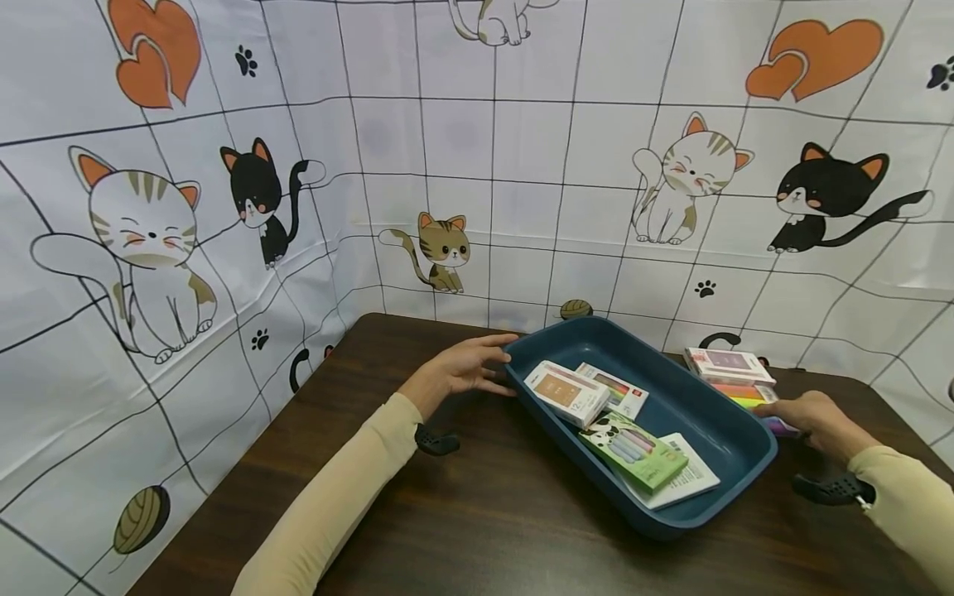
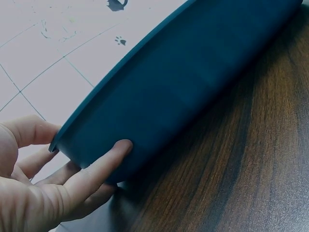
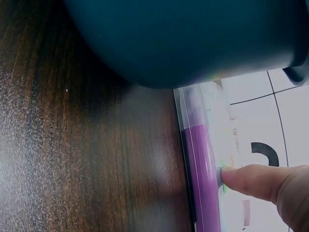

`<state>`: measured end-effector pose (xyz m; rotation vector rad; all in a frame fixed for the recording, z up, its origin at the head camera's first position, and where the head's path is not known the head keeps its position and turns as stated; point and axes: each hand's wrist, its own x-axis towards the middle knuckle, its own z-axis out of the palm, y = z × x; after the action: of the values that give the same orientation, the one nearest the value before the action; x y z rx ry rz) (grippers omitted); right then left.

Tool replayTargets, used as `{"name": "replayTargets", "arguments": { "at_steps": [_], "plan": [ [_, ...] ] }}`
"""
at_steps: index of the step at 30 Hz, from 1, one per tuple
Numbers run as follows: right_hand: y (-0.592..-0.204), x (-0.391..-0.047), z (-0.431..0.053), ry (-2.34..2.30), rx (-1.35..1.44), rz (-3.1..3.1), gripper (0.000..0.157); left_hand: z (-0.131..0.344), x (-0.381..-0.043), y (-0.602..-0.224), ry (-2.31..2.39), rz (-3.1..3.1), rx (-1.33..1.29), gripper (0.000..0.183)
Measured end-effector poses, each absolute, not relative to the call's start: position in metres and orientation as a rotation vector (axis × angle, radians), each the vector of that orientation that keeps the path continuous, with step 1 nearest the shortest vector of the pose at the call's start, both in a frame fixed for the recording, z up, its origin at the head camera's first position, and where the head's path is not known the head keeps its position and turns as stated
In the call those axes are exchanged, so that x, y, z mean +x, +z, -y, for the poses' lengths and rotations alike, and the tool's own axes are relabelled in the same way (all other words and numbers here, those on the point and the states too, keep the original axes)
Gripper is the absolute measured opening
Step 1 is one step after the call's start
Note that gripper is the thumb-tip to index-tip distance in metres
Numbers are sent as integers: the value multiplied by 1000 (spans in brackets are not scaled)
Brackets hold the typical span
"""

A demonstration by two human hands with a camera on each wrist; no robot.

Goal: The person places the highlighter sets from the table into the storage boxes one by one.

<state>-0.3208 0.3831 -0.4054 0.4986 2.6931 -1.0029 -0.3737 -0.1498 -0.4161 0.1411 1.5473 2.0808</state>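
Note:
A deep blue plastic tray [image 1: 715,389] stands at an angle on the dark table. My left hand [image 1: 469,367] grips its left corner, thumb against the long side and fingers round the end; the left wrist view shows the tray wall [image 2: 159,92] between them. Inside lie a white box with a tan label [image 1: 566,392], a rainbow-striped pack [image 1: 624,389], a green box with a panda [image 1: 633,451] and a white pack [image 1: 696,472]. Beyond the tray, my right hand [image 1: 816,424] holds a clear case of coloured markers [image 3: 203,174]; one fingertip presses its top.
A white box with a pink label [image 1: 730,364] lies on the stack behind the tray. Cat-patterned sheeting [image 1: 522,207] rises behind and left of the brown table [image 1: 462,513]. The tray's end wall [image 3: 193,38] is close to the marker case.

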Motion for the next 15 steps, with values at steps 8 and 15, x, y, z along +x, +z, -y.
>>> {"name": "replayTargets", "arguments": {
  "at_steps": [8,15],
  "plan": [
    [-405,-319,-377,-993,552,-2730,87,149,-374,-415,2076,-1552,147,55],
    [-405,-320,-373,-1019,594,-2700,92,149,-374,-417,2077,-1556,134,54]
  ]
}}
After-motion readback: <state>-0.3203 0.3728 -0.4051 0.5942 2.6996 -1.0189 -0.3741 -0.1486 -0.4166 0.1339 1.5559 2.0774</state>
